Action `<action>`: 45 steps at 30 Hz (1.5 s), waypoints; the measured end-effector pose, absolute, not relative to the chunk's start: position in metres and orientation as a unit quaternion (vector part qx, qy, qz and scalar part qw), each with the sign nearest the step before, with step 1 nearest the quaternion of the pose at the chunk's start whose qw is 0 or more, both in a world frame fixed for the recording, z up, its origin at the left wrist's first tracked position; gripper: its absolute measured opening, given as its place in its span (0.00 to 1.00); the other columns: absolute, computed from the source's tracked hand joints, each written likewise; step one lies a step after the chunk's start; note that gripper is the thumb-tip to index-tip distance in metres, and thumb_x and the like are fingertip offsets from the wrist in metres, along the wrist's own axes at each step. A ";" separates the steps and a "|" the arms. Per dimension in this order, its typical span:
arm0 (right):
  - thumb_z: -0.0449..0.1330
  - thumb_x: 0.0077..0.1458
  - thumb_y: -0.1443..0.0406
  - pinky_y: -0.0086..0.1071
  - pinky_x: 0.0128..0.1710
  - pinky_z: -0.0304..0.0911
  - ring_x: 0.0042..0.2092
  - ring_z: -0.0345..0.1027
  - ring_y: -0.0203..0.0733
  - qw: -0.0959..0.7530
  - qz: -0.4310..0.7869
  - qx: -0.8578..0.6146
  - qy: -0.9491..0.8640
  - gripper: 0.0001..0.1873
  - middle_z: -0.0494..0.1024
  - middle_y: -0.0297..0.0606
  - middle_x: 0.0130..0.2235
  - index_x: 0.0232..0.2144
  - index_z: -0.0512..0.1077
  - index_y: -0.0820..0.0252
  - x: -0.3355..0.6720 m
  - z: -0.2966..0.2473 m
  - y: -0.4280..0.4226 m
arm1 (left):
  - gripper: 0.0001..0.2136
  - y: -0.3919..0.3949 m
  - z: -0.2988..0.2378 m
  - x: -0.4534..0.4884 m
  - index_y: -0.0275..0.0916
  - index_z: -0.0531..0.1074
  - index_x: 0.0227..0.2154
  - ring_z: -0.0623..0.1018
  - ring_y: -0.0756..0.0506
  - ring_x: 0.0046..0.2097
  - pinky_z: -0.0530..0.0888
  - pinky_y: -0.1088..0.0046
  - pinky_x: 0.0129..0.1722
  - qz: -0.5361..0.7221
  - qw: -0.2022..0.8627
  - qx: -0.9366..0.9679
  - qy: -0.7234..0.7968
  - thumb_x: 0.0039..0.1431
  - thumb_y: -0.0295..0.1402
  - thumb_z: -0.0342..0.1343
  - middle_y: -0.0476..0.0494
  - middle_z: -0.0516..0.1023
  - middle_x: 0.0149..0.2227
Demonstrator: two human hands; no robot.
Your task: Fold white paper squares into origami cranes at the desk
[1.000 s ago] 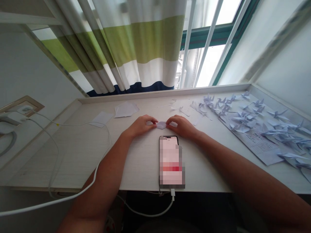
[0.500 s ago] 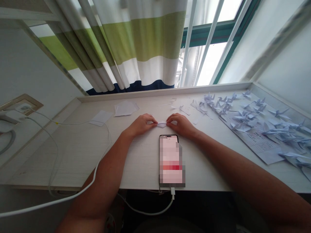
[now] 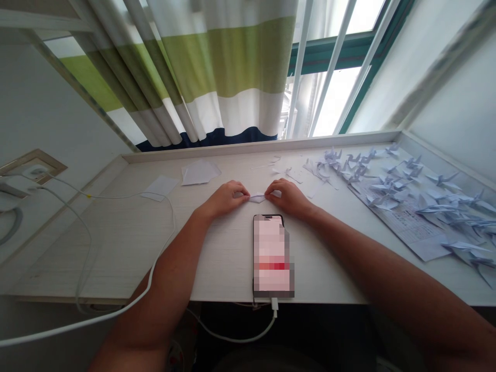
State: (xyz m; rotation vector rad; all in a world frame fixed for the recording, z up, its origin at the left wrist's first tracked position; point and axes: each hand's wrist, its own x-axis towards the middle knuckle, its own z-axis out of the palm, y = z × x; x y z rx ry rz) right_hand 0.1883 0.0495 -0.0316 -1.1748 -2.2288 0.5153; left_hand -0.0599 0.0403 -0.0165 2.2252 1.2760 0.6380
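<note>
A small piece of folded white paper point(image 3: 257, 198) is stretched between my two hands, just above or on the desk. My left hand point(image 3: 229, 198) pinches its left end between thumb and fingertips. At the opposite end, my right hand point(image 3: 289, 197) pinches it the same way. The paper's middle shows between the fingertips, while its ends are covered by them. Directly below the hands in view lies a phone point(image 3: 270, 256), its screen blurred out and a white cable plugged into its lower edge.
Many folded paper cranes point(image 3: 391, 181) crowd the right side, some on a printed sheet point(image 3: 411, 227). Paper scraps point(image 3: 287, 171) lie behind my hands. A stack of white paper point(image 3: 200, 172) and a single sheet point(image 3: 159, 187) sit left. A white cable point(image 3: 163, 248) crosses over my left forearm.
Both hands keep their pinch on the folded paper and have hardly moved. The whole view has shifted very slightly.
</note>
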 end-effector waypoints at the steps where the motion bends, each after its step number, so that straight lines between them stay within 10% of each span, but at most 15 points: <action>1: 0.64 0.59 0.69 0.41 0.50 0.67 0.43 0.75 0.47 0.280 0.190 -0.438 -0.833 0.06 0.84 0.40 0.39 0.34 0.82 0.57 0.188 -0.031 0.049 | 0.09 0.040 -0.017 -0.060 0.41 0.82 0.35 0.78 0.40 0.48 0.72 0.60 0.54 0.233 0.245 0.816 0.469 0.61 0.37 0.59 0.41 0.82 0.43; 27: 0.67 0.54 0.67 0.36 0.42 0.67 0.39 0.73 0.42 0.219 0.318 -0.487 -0.783 0.04 0.82 0.39 0.37 0.34 0.81 0.59 0.196 -0.018 0.044 | 0.07 0.034 -0.019 -0.050 0.40 0.77 0.39 0.76 0.39 0.50 0.73 0.58 0.53 0.219 0.260 0.812 0.475 0.64 0.34 0.55 0.40 0.79 0.44; 37: 0.74 0.46 0.53 0.39 0.42 0.71 0.38 0.75 0.42 0.464 0.500 -0.406 -0.608 0.23 0.83 0.40 0.37 0.40 0.80 0.60 0.191 -0.011 0.038 | 0.25 0.034 -0.018 -0.027 0.38 0.68 0.56 0.81 0.43 0.47 0.75 0.66 0.45 0.518 0.453 0.587 0.426 0.59 0.43 0.64 0.36 0.80 0.51; 45: 0.76 0.45 0.50 0.41 0.44 0.73 0.38 0.77 0.43 0.513 0.510 -0.369 -0.583 0.21 0.82 0.38 0.35 0.31 0.76 0.57 0.169 0.000 0.014 | 0.17 0.018 -0.016 -0.001 0.36 0.83 0.39 0.80 0.43 0.43 0.74 0.65 0.48 0.534 0.486 0.573 0.388 0.56 0.46 0.68 0.43 0.84 0.38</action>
